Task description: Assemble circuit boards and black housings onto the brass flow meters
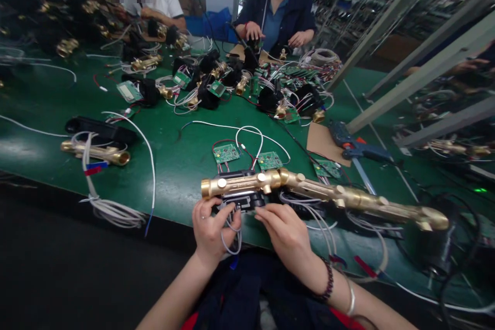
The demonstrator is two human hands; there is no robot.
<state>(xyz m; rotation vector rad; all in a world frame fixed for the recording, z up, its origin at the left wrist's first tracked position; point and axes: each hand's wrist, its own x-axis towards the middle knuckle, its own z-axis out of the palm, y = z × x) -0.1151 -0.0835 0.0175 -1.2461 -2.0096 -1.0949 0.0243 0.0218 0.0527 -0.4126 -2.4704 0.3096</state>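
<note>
In front of me a brass pipe fitting [247,183] lies along a black plastic housing [244,202], at the near edge of the green table. My left hand [212,229] pinches a thin grey cable [232,248], which loops down below the fingers at the housing's left part. My right hand [288,229] has its fingers pressed together against the housing's right end; whatever sits between the fingertips is too small to make out. Behind the fitting lie two green circuit boards, a left board [226,153] and a right board [269,160], with thin wires attached.
More brass fittings [359,201] continue to the right in a row. A fitting with coiled cable [112,211] lies left. A blue glue gun [359,149] rests near brown cardboard [327,143]. Two co-workers sit across the green table [181,165], behind several assemblies. Metal posts [381,51] slant at right.
</note>
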